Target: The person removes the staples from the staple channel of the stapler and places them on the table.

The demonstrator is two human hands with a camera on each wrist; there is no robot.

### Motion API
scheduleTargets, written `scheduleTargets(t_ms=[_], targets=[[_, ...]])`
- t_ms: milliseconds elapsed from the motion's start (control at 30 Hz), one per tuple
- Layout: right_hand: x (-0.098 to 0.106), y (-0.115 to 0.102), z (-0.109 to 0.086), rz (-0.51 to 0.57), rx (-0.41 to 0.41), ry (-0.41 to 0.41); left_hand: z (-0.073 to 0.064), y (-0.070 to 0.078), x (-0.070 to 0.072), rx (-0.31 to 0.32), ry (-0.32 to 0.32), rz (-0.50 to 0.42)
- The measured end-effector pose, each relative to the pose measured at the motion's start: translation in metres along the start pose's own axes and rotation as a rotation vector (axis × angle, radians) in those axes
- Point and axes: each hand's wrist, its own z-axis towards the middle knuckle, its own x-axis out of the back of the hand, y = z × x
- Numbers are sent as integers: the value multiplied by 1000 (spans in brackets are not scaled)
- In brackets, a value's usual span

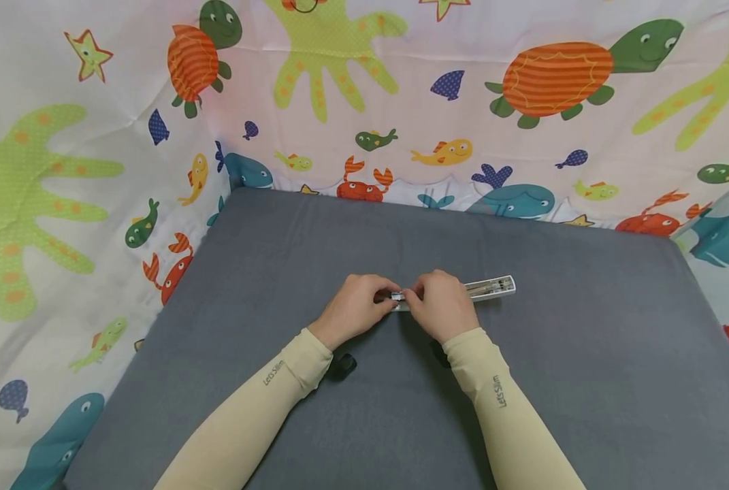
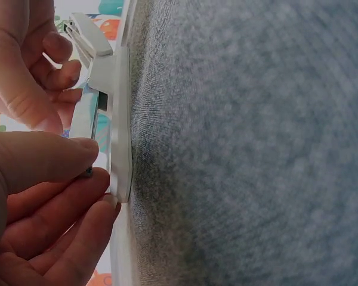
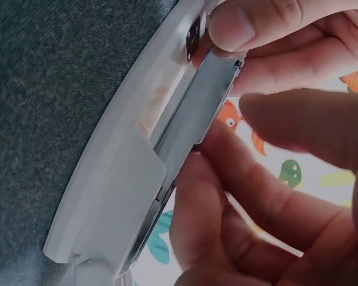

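A white stapler lies on the grey surface with its top arm swung back, baring its metal magazine. My left hand pinches the magazine's end between thumb and fingers, its other fingertips against the end of the base. Around the magazine's side, my right hand has its fingers loosely bent. Their tips lie close against the metal, while the right thumb stands slightly off its edge. Whether staples sit inside the magazine is hidden.
The grey tabletop extends around the hands. Behind it and at both sides hangs a white curtain printed with sea animals. A dark wrist device shows below the left wrist.
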Motion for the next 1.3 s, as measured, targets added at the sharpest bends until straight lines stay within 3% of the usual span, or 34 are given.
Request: scheduleTargets(t_ms=[233,867,1300], targets=[[-1,-1,-2,-25,-73,14,0,0,-1,3,-2,7],[-8,-7,-5,-52,-50,112,0,-2,-2,-1,3,24],[-7,-8,-4,-8,-101,71,0,1,-1,0,6,31]])
